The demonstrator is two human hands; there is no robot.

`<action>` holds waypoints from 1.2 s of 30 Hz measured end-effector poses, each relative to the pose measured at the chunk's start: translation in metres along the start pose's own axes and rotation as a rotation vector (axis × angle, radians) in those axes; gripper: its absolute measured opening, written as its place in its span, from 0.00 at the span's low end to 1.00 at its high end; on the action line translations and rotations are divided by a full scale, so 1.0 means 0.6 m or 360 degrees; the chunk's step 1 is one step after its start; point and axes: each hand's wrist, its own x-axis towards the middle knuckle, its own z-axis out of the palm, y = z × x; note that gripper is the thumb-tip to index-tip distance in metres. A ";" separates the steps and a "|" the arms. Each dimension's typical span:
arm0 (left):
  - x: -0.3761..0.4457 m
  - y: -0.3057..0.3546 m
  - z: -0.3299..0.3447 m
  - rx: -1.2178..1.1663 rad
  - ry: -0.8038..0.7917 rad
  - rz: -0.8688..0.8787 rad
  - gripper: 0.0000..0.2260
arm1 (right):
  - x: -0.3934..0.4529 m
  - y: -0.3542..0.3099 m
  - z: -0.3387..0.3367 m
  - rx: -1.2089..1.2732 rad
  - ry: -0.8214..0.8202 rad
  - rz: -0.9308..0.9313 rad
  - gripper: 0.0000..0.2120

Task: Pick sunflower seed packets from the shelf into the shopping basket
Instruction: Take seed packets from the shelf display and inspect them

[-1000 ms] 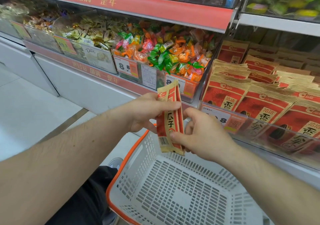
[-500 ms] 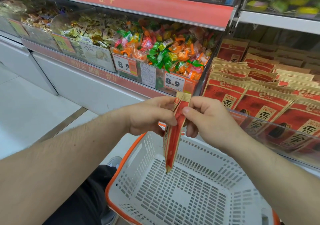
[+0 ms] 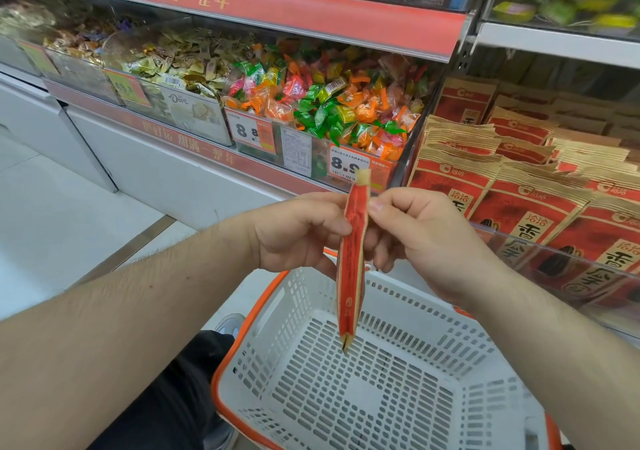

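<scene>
left hand (image 3: 298,233) pinches packet (image 3: 351,276) near its top | right hand (image 3: 426,241) pinches the same end, opposite face | packet hangs edge-on over basket (image 3: 263,314) (likely so it drops straight in) | basket holds nothing yet | shelf packets (image 3: 526,207) just right

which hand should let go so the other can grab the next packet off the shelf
Right. The right hand is nearer the shelf packets; the left hand also pinches the held packet hanging over the basket, so it could probably drop it alone.
</scene>
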 end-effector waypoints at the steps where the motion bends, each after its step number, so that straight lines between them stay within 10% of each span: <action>1: 0.000 0.001 -0.002 -0.0033 0.0082 -0.0001 0.16 | -0.001 0.001 -0.003 -0.0164 0.0022 -0.0037 0.14; 9: -0.001 0.007 -0.005 -0.0125 0.0510 0.0032 0.17 | -0.015 -0.008 -0.007 -0.1383 -0.0513 0.0104 0.15; 27: -0.001 0.008 -0.004 -0.0215 0.0546 0.0056 0.17 | -0.009 0.001 -0.019 -0.0951 -0.0672 0.0260 0.12; 32: -0.007 0.008 -0.016 -0.0531 0.0315 0.0231 0.42 | -0.001 0.016 -0.026 -0.0902 -0.0248 0.0377 0.34; 36: -0.006 0.005 -0.021 -0.0613 0.0072 0.0336 0.43 | 0.005 0.030 -0.022 -0.0122 -0.0311 0.0421 0.43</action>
